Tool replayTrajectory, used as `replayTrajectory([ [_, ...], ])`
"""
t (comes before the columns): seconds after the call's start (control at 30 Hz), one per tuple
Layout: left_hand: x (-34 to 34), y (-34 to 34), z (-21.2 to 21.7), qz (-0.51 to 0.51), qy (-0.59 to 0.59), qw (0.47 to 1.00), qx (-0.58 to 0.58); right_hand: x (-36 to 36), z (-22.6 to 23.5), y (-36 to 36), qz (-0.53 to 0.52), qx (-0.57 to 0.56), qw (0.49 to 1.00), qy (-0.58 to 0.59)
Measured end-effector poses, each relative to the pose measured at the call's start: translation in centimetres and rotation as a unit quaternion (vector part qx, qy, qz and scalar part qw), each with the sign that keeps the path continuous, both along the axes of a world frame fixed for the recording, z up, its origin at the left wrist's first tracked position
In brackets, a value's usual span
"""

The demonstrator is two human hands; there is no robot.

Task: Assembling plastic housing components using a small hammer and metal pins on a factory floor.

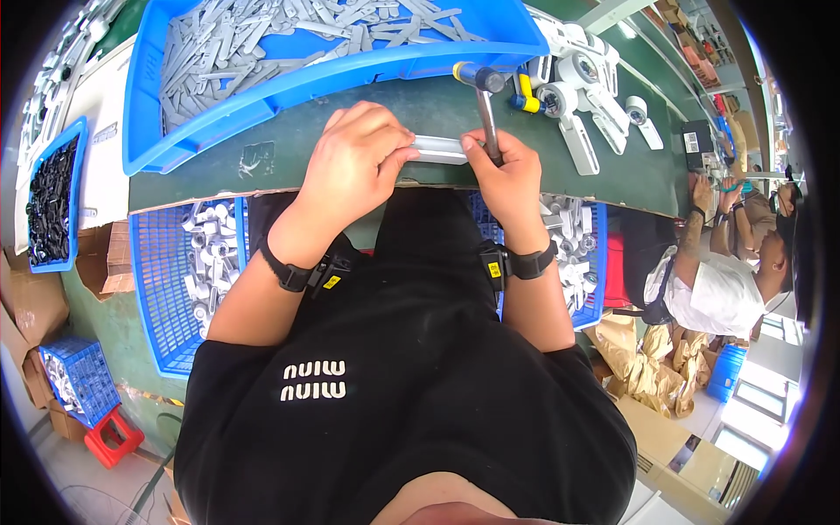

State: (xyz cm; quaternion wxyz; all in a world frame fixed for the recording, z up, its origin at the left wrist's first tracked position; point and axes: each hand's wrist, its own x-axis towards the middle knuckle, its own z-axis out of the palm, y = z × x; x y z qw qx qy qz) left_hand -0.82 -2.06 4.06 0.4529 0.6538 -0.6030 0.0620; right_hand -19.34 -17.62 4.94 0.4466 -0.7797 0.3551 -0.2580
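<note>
My left hand (357,156) and my right hand (500,173) meet over the green workbench (437,109), both pinching a small white plastic bar (437,147) held flat between them. My right hand also grips the metal shaft of a small hammer (484,94) whose head points up toward the blue tray. Black bands sit on both wrists.
A big blue tray (289,79) of grey-white plastic strips fills the bench's far side. White assembled parts (577,96) lie at right. Blue crates (166,280) of white pieces stand below the bench on both sides. Another person (726,280) sits at right. A red stool (114,435) stands lower left.
</note>
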Motion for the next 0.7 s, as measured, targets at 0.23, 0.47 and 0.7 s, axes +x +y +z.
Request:
replayTrajectory([
  [0.23, -0.5, -0.5, 2.1, 0.023, -0.052, 0.996, 0.074, -0.2, -0.2, -0.7, 0.034, -0.006, 0.999, 0.001],
  [0.47, -2.5, -1.8, 1.9, -0.019, -0.052, 0.994, 0.092, -0.2, -0.5, -0.9, 0.048, 0.025, 0.998, -0.021],
  [0.7, -2.6, -1.9, 1.5, -0.022, -0.073, 0.992, 0.104, -0.2, -0.3, -0.8, 0.054, 0.021, 0.998, -0.028],
])
